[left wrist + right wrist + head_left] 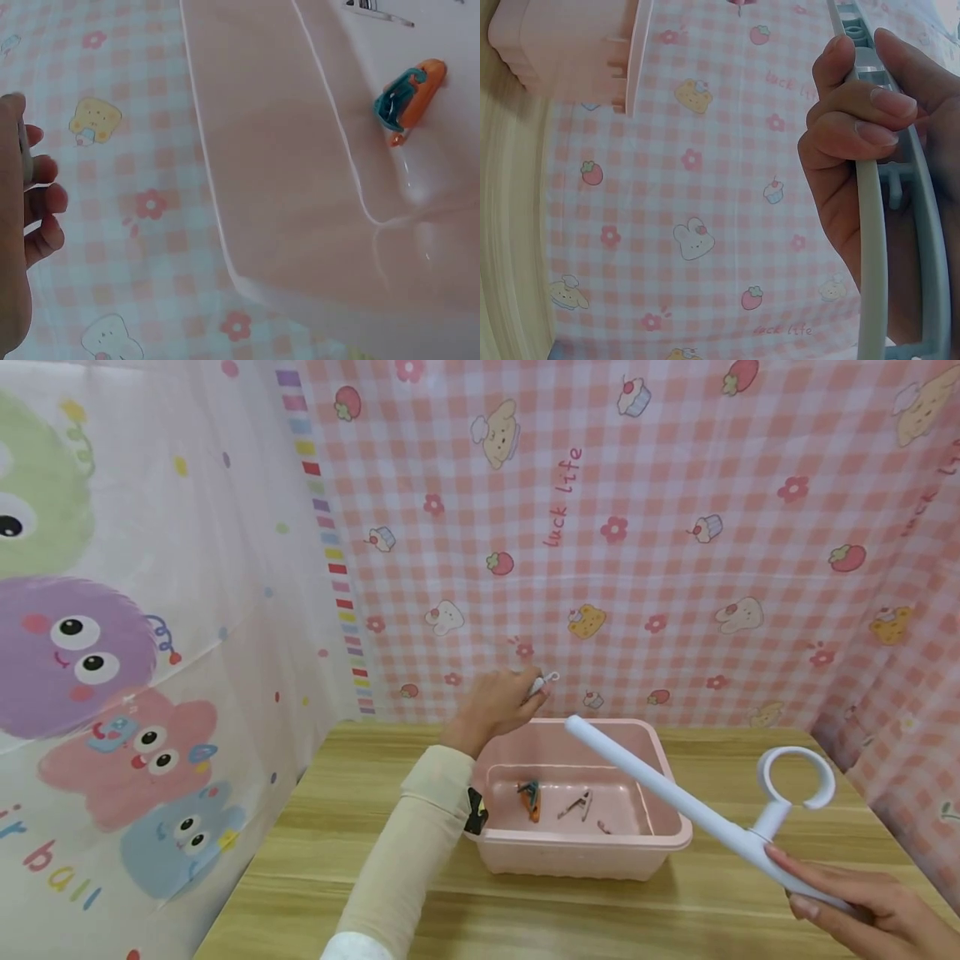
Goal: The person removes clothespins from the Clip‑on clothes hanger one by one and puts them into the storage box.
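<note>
My left hand (498, 702) is above the far left rim of a pink plastic basin (577, 841). It pinches a small whitish clip (536, 687) with a little hook at its tip; in the left wrist view the curled fingers mostly hide it. At the right, my right hand (873, 897) grips one end of a white plastic hanger (675, 793) with a ring-shaped hook. In the right wrist view, fingers curl round the hanger's two narrow bars (871, 247). On the basin floor lie an orange-and-teal clip (412, 97) and a pale clip (576, 806).
A small pinkish piece (603, 827) also lies in the basin. The wooden table (330, 827) ends at a pink checked cloth (645, 577) behind and a white cartoon curtain (225, 635) on the left. A black thing (476, 811) shows beside the left sleeve.
</note>
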Demonstrator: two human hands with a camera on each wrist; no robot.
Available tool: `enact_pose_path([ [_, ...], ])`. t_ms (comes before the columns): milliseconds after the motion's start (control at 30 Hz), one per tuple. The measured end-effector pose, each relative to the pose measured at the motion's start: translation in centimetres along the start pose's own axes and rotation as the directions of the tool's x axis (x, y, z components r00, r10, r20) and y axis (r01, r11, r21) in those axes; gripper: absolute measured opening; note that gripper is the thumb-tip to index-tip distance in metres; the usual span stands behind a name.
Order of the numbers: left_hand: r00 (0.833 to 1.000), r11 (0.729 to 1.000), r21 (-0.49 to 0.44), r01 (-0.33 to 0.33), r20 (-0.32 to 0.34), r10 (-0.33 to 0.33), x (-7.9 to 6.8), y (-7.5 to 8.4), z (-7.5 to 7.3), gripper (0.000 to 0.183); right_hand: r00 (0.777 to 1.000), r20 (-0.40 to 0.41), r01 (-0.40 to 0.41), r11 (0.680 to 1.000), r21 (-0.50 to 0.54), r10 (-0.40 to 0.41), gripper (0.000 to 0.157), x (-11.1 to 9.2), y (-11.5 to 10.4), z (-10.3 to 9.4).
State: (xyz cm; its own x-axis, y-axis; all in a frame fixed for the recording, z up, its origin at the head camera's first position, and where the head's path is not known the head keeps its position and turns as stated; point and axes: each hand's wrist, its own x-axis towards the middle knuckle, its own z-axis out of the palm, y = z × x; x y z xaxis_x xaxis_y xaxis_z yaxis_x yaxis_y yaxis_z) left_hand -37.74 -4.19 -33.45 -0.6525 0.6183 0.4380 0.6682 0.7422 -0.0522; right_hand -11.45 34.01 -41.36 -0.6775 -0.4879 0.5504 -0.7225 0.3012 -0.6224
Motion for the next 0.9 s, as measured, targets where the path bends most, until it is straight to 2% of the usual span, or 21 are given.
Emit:
enact_pose_path([
  [200, 0.998, 0.998, -0.058, 0.008, 0.059, -0.005, 0.32, 0.83, -0.14, 0.037, 0.999, 0.008, 0.04, 0.997, 0.059, -0.04, 0.077, 0.33, -0.11, -0.1],
  [433, 1.0, 0.998, 0.053, -0.018, -0.023, 0.019, 0.33, 0.57, -0.05, 0.057, 0.998, 0.031, 0.057, 0.988, 0.141, -0.062, 0.077, 0.44, 0.2, -0.42],
  [533, 1.0, 0.997, 0.08, 0.0, -0.026, 0.002, 0.23, 0.44, -0.04, 0.062, 0.997, 0.034, 0.057, 0.989, 0.139, -0.062, 0.077, 0.44, 0.27, -0.39],
  [700, 0.999, 0.996, 0.084, 0.035, 0.006, -0.036, -0.07, 0.51, -0.23, 0.066, 0.997, 0.034, 0.056, 0.986, 0.16, -0.063, 0.077, 0.42, 0.48, -0.29],
  [900, 0.999, 0.994, 0.096, 0.045, 0.018, -0.047, -0.18, 0.66, -0.35, 0.067, 1.0, 0.002, 0.024, 0.997, 0.074, -0.024, 0.077, 0.28, 0.35, 0.0],
])
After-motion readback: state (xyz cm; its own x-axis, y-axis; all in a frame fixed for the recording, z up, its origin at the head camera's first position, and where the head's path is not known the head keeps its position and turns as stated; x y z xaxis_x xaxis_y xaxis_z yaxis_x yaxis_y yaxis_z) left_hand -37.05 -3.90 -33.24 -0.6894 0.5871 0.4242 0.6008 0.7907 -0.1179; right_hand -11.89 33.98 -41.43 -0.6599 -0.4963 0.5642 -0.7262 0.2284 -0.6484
